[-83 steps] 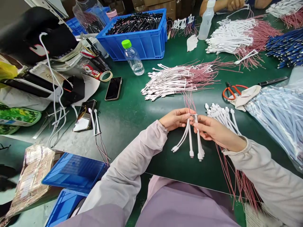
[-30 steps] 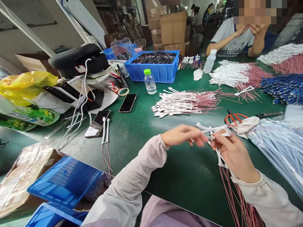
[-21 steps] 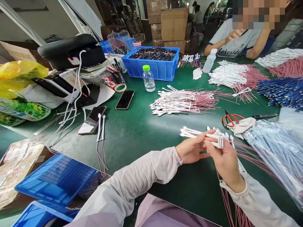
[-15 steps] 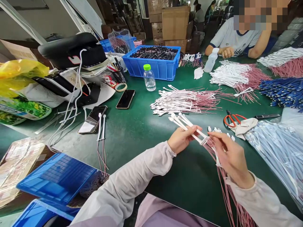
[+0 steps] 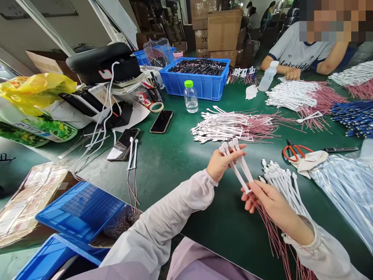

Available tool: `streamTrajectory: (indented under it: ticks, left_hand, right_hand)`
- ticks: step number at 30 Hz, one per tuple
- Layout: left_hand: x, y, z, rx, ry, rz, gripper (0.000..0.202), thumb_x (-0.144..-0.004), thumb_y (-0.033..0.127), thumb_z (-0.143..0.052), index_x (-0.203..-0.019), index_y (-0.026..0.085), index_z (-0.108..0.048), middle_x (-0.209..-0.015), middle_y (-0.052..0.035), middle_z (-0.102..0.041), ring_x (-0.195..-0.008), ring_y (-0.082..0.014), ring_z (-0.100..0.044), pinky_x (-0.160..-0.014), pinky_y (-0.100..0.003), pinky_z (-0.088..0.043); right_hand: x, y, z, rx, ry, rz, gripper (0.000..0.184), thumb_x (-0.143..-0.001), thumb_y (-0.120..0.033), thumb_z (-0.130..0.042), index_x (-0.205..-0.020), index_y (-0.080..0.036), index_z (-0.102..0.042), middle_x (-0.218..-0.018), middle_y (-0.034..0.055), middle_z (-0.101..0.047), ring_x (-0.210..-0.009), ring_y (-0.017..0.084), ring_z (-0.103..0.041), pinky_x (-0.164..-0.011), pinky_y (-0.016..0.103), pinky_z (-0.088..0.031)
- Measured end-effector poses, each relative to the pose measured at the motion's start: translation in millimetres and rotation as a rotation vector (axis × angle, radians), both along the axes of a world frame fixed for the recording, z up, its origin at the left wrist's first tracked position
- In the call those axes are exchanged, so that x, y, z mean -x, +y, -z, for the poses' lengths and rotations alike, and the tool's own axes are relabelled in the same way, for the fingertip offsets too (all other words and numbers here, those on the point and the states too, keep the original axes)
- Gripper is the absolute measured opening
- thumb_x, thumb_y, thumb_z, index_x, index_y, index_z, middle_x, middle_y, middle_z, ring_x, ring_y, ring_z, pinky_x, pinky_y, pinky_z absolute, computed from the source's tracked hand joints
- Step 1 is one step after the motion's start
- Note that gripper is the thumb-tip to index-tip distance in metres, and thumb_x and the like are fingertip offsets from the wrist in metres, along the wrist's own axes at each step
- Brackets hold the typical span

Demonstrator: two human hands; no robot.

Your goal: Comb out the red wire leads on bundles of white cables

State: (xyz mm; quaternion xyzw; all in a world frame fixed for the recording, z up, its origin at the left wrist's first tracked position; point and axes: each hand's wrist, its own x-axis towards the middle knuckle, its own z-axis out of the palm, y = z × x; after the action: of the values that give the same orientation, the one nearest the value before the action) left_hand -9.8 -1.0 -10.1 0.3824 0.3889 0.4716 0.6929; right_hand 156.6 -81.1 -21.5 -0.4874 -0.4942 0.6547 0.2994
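Your left fingers [image 5: 235, 155] were pinched snugly just below the heads [image 5: 228, 146] of those white leads [image 5: 246, 170], and your right fingers [image 5: 257, 189] had a thumb-and-finger hold down by the white band [image 5: 248, 191]. Honestly couldn't tell how firm that lower grip was, since its far side was hidden. The bunch was up off the tabletop [image 5: 171, 159], between the loose pile [image 5: 223, 124] and you. Doing it well, imo, meant even heads, leads flat side by side, and no tugging on the pink wires [image 5: 266, 222].
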Motion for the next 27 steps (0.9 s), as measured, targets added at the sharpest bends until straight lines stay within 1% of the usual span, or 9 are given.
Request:
streamTrajectory:
  ticks: [6, 13, 16, 20, 22, 24, 25, 26, 27]
  left_hand:
    - [0, 0, -2.7, -0.011, 0.003, -0.062, 0.040, -0.064, 0.041, -0.076, -0.096, 0.018, -0.073, -0.088, -0.0056, -0.071, -0.061, -0.0086, -0.047, -0.056, -0.023, -0.032]
    - [1, 2, -5.4, -0.094, -0.024, -0.139, 0.034, -0.061, 0.038, -0.078, -0.082, 0.012, -0.073, -0.086, -0.0085, -0.071, -0.074, -0.0149, -0.057, -0.062, -0.025, -0.038]
    - [2, 3, -6.7, -0.107, -0.010, -0.124, 0.034, -0.061, 0.036, -0.078, -0.083, 0.011, -0.073, -0.088, -0.0094, -0.071, -0.077, -0.0164, -0.059, -0.064, -0.025, -0.038]
    - [5, 4, -6.7, -0.180, 0.010, -0.047, 0.036, -0.066, 0.034, -0.075, -0.093, 0.012, -0.072, -0.100, -0.0107, -0.070, -0.084, -0.0188, -0.061, -0.062, -0.024, -0.037]
    - [7, 5, -7.1, -0.205, 0.015, -0.013, 0.040, -0.070, 0.035, -0.072, -0.103, 0.013, -0.070, -0.101, -0.0107, -0.069, -0.089, -0.0202, -0.061, -0.063, -0.024, -0.037]
    - [11, 6, -9.1, -0.185, 0.021, 0.039, 0.047, -0.073, 0.038, -0.070, -0.114, 0.015, -0.065, -0.102, -0.0111, -0.069, -0.091, -0.0209, -0.061, -0.064, -0.024, -0.038]
    - [14, 6, -10.8, -0.166, 0.014, 0.104, 0.053, -0.072, 0.040, -0.070, -0.119, 0.017, -0.062, -0.104, -0.0113, -0.069, -0.091, -0.0213, -0.061, -0.065, -0.025, -0.040]
    - [17, 6, -12.7, -0.146, -0.006, 0.212, 0.062, -0.069, 0.040, -0.073, -0.125, 0.019, -0.058, -0.107, -0.0112, -0.068, -0.092, -0.0218, -0.061, -0.067, -0.026, -0.041]
    - [19, 6, -14.4, -0.129, -0.037, 0.357, 0.072, -0.064, 0.038, -0.077, -0.130, 0.022, -0.053, -0.111, -0.0105, -0.067, -0.095, -0.0225, -0.061, -0.070, -0.027, -0.043]
  right_hand:
    - [0, -1, -1.9, 0.049, 0.080, 0.017, 0.040, -0.094, -0.049, -0.045, -0.095, -0.013, -0.063, -0.077, 0.0071, -0.065, -0.060, 0.016, -0.062, -0.053, 0.027, -0.051]
    - [0, 0, 0.0, 0.019, 0.007, -0.057, 0.040, -0.089, -0.050, -0.053, -0.092, -0.012, -0.066, -0.079, 0.0095, -0.068, -0.060, 0.016, -0.062, -0.054, 0.028, -0.051]
    - [-1, 0, 2.5, 0.034, 0.010, -0.061, 0.041, -0.089, -0.051, -0.053, -0.094, -0.013, -0.066, -0.081, 0.0102, -0.068, -0.061, 0.017, -0.063, -0.054, 0.029, -0.052]
    - [1, -1, 5.1, 0.054, 0.041, -0.022, 0.039, -0.090, -0.050, -0.053, -0.095, -0.013, -0.066, -0.081, 0.0100, -0.068, -0.060, 0.017, -0.062, -0.054, 0.029, -0.051]
    - [2, -2, 4.3, 0.061, 0.058, 0.004, 0.039, -0.089, -0.049, -0.054, -0.095, -0.013, -0.066, -0.081, 0.0097, -0.067, -0.060, 0.016, -0.061, -0.054, 0.029, -0.050]
    - [3, -2, 1.7, 0.083, 0.093, 0.028, 0.037, -0.088, -0.049, -0.056, -0.094, -0.014, -0.066, -0.081, 0.0092, -0.067, -0.060, 0.016, -0.060, -0.053, 0.028, -0.049]
    - [3, -3, -0.3, 0.105, 0.126, 0.037, 0.035, -0.088, -0.048, -0.057, -0.092, -0.014, -0.066, -0.080, 0.0086, -0.067, -0.059, 0.015, -0.060, -0.051, 0.027, -0.047]
    - [2, -3, -2.4, 0.135, 0.175, 0.038, 0.034, -0.088, -0.048, -0.057, -0.091, -0.015, -0.066, -0.078, 0.0076, -0.066, -0.057, 0.015, -0.058, -0.048, 0.025, -0.045]
    - [2, -3, -4.7, 0.172, 0.239, 0.029, 0.033, -0.087, -0.047, -0.058, -0.087, -0.016, -0.065, -0.073, 0.0060, -0.064, -0.052, 0.013, -0.055, -0.046, 0.024, -0.041]
